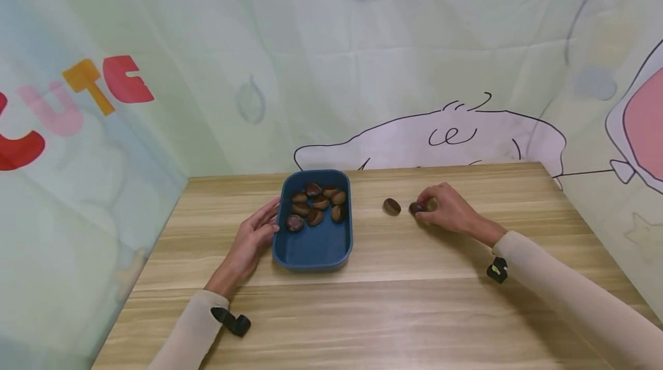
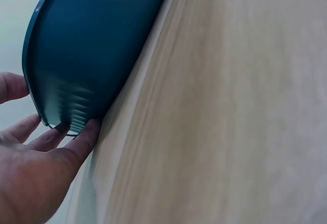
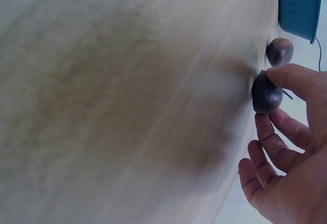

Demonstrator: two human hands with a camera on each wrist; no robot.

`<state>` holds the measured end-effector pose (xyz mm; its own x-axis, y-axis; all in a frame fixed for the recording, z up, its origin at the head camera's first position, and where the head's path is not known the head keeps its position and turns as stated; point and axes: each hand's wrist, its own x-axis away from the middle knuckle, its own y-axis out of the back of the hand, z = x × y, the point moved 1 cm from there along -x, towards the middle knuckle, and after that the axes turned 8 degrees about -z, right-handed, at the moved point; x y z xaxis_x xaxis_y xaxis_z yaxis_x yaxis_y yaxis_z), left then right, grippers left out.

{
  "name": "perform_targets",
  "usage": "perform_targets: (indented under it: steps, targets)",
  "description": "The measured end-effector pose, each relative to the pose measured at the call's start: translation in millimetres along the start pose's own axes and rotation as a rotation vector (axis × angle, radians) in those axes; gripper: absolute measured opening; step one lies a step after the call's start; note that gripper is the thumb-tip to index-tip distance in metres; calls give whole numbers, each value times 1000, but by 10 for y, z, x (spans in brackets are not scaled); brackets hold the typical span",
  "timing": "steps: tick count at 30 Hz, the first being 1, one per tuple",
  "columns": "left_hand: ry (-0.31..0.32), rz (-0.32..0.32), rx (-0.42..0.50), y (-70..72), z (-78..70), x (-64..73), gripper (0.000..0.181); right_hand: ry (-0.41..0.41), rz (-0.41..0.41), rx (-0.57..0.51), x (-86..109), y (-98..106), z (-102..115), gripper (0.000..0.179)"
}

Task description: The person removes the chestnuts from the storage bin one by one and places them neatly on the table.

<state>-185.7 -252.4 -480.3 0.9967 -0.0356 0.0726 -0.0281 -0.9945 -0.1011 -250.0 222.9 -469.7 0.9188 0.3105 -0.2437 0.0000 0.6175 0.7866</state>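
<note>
A blue rectangular box (image 1: 311, 252) stands on the table with several brown chestnuts (image 1: 315, 217) lying in its far part. My left hand (image 1: 254, 241) rests against the box's left side. In the left wrist view its fingers (image 2: 84, 139) touch the outer wall, fairly straight, and the thumb is at the rim. To the right of the box, my right hand (image 1: 448, 209) pinches a dark chestnut (image 3: 266, 93) between thumb and fingertips, low at the tabletop. Another chestnut (image 1: 392, 206) lies on the table between the box and that hand.
The wooden table (image 1: 362, 324) ends at the back against a printed curtain (image 1: 290, 71) with cartoon drawings and letters. Black straps with small devices sit on both sleeves, at the left wrist (image 1: 231, 321) and the right wrist (image 1: 498, 270).
</note>
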Motion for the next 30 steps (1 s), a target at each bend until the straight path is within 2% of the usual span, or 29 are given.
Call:
perform_targets:
  steps: [7,19,30]
  targets:
    - [11,-14,6,11,-9,12,68,42,-8,-14,-103,33,63,27]
    - [5,-20,9,53,19,37,69,104,-30,-42,-215,68,339,31]
    - [-9,-8,15,-16,12,23,70,146,-10,-70,-295,100,613,34]
